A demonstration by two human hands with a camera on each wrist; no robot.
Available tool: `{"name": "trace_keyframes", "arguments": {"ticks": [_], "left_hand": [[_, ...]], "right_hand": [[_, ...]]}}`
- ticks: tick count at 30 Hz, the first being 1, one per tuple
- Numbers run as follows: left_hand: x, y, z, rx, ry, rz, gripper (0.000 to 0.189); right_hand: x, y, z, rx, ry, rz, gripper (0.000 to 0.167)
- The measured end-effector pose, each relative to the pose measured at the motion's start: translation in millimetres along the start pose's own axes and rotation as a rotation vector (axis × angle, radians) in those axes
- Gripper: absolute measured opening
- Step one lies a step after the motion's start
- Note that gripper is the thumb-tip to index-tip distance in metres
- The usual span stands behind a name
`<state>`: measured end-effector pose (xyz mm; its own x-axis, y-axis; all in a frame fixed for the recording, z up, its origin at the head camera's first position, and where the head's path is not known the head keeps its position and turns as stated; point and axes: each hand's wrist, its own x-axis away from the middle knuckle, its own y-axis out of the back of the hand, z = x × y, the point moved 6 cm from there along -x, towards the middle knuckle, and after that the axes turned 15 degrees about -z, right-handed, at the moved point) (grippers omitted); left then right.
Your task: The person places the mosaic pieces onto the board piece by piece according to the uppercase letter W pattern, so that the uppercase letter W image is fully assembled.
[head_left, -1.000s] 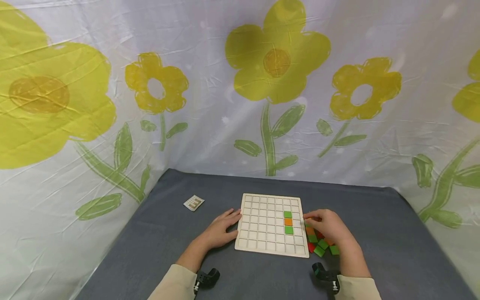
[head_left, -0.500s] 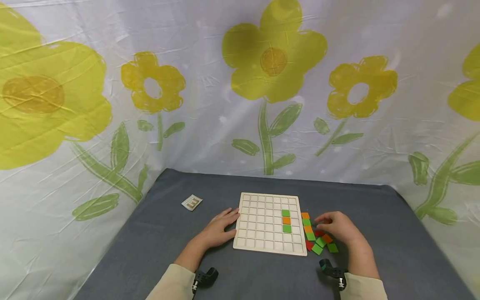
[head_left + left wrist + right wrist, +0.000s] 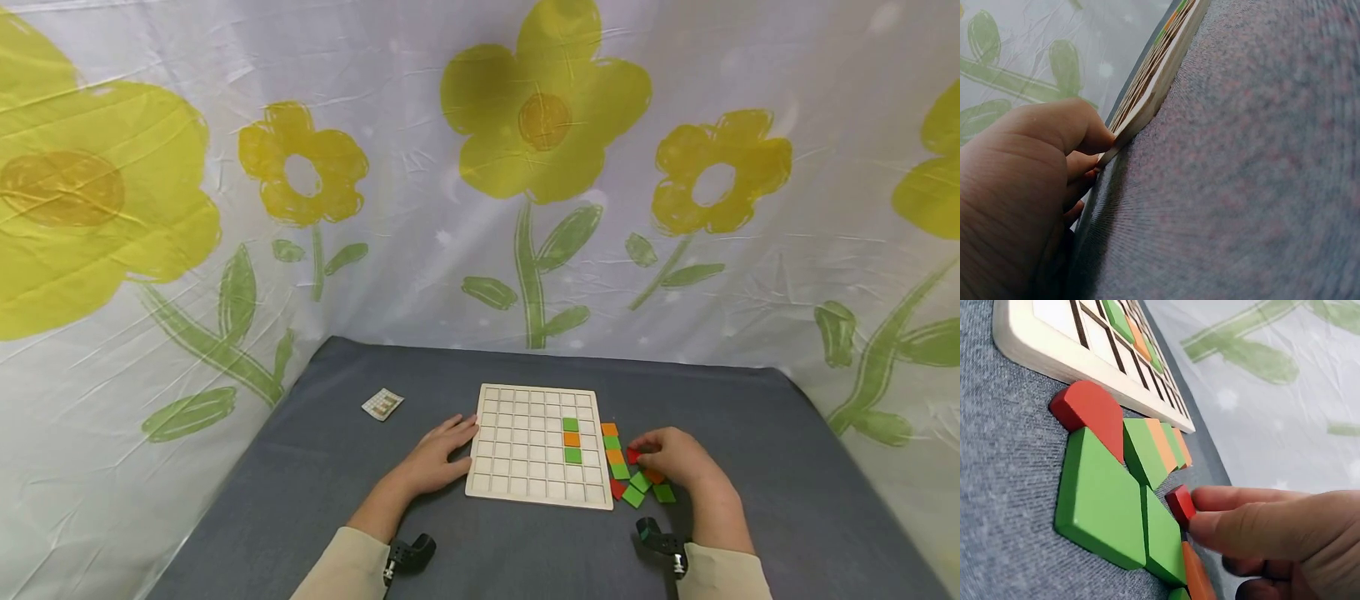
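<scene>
A pale wooden grid board [image 3: 517, 481] lies on the dark cloth, with a column of two green tiles and an orange tile [image 3: 572, 439] between them set in its right part. My left hand [image 3: 431, 462] rests at the board's left edge, thumb and fingertips touching the rim. Right of the board, the thumb and index finger of my right hand [image 3: 678, 458] pinch a red tile [image 3: 1180, 505]. Beside it lie loose green tiles [image 3: 1100, 503], another red tile [image 3: 1091, 412] with a rounded end, and a row of alternating orange and green tiles along the board's right edge.
A small card [image 3: 382, 404] with a printed grid pattern lies at the back left of the table. Behind the table hangs a white curtain [image 3: 420, 250] with yellow flowers. A single green tile [image 3: 664, 493] sits at the near right of the pile.
My right hand has drawn back from the row of tiles at the board's edge, moved right, and taken hold of a red tile. The left hand keeps its place on the board.
</scene>
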<state>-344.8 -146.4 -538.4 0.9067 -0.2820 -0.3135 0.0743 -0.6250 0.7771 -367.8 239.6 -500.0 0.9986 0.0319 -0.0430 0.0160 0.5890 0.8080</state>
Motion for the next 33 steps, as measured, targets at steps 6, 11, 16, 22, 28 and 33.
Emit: {"name": "trace_keyframes", "arguments": {"ticks": [6, 11, 16, 22, 28, 33], "left_hand": [[0.3, 1.4, -1.5, 0.013, 0.002, 0.008, 0.058], [0.4, 1.6, -1.7, 0.026, 0.003, 0.007, 0.059], [0.5, 1.0, -0.7, 0.02, 0.003, 0.007, 0.058], [0.5, 0.4, 0.1, 0.024, 0.008, 0.007, 0.058], [0.4, 0.6, -0.1, 0.018, 0.008, 0.004, 0.058], [0.7, 1.2, -0.5, 0.016, 0.013, 0.002, 0.059]], "right_hand": [[-0.7, 5.1, -0.4, 0.053, -0.03, -0.046, 0.038], [0.3, 3.4, -1.5, 0.069, -0.048, -0.046, 0.031], [-0.5, 1.6, -0.7, 0.085, -0.02, -0.054, 0.028], [-0.1, -2.3, 1.9, 0.054, 0.004, -0.051, 0.026], [-1.6, -3.3, 0.7, 0.045, 0.004, -0.054, 0.032], [-2.1, -1.3, -2.4, 0.054, -0.01, -0.066, 0.033]]}}
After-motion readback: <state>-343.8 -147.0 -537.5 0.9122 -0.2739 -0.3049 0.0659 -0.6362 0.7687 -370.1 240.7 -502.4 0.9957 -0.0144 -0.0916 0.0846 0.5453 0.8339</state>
